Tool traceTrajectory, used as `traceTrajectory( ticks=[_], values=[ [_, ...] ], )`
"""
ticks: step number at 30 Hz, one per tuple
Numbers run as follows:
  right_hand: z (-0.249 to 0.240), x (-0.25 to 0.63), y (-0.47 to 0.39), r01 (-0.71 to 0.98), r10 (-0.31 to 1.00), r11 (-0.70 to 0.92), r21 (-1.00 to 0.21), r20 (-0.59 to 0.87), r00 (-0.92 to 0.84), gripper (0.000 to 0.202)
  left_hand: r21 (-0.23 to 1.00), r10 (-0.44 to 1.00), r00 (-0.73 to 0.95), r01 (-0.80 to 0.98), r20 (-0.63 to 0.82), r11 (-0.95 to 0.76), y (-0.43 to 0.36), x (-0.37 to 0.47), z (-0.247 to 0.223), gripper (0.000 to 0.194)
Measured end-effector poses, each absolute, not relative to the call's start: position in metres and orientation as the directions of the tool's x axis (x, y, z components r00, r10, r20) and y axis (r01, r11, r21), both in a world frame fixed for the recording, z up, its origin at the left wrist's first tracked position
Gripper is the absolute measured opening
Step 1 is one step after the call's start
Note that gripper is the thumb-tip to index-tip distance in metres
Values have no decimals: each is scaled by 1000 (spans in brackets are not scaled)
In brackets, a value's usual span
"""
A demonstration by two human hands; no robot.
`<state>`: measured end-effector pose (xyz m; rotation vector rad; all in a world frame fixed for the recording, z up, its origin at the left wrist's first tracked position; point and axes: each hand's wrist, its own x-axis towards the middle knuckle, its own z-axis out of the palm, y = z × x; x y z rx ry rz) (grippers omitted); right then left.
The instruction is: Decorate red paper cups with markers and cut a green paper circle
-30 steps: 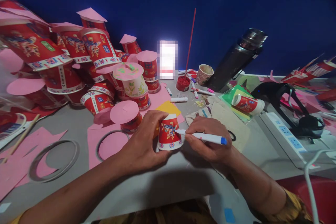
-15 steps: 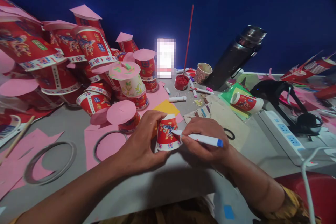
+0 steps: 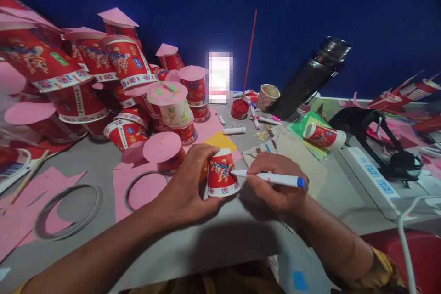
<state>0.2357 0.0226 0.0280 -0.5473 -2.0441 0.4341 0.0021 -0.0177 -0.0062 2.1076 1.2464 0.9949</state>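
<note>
A red paper cup (image 3: 220, 172) with a printed figure and a white flowered band stands upside down on the grey table in front of me. My left hand (image 3: 191, 183) grips it from the left, thumb low and fingers over the upper side. Between the fingers of my right hand (image 3: 277, 179) is a white marker (image 3: 268, 178) with a blue end. Its tip points left and meets, or nearly meets, the right part of the printed figure. Just behind the cup lies a piece of yellow paper (image 3: 223, 141).
Red cups with pink paper tops (image 3: 129, 62) pile up on the left. Tape rings (image 3: 69, 211) lie on pink paper. A black thermos (image 3: 306, 80) and a small red pot (image 3: 240, 109) with a stick stand behind. To the right are a power strip (image 3: 370, 179) and a lying cup (image 3: 324, 136).
The marker and my right hand have shifted right, taking the tip from the figure's middle to its right side. My left hand still holds the cup. The whole view has shifted slightly.
</note>
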Motion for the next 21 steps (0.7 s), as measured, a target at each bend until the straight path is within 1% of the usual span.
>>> traceTrajectory(
  ticks=[8, 13, 18, 21],
  values=[
    [26, 234, 24, 195, 531, 840, -506, 697, -482, 11, 707, 878, 323, 522, 353, -477, -17, 1, -6, 75],
    [27, 235, 24, 243, 549, 836, -493, 725, -417, 14, 702, 877, 325, 528, 353, -478, -17, 2, -3, 75],
    [26, 235, 24, 171, 525, 843, -510, 713, -464, 12, 707, 874, 323, 515, 362, -484, -17, 3, 0, 69],
    [26, 236, 25, 258, 554, 832, -490, 718, -421, 13, 700, 873, 308, 522, 377, -487, -16, 3, 0, 68]
  ],
)
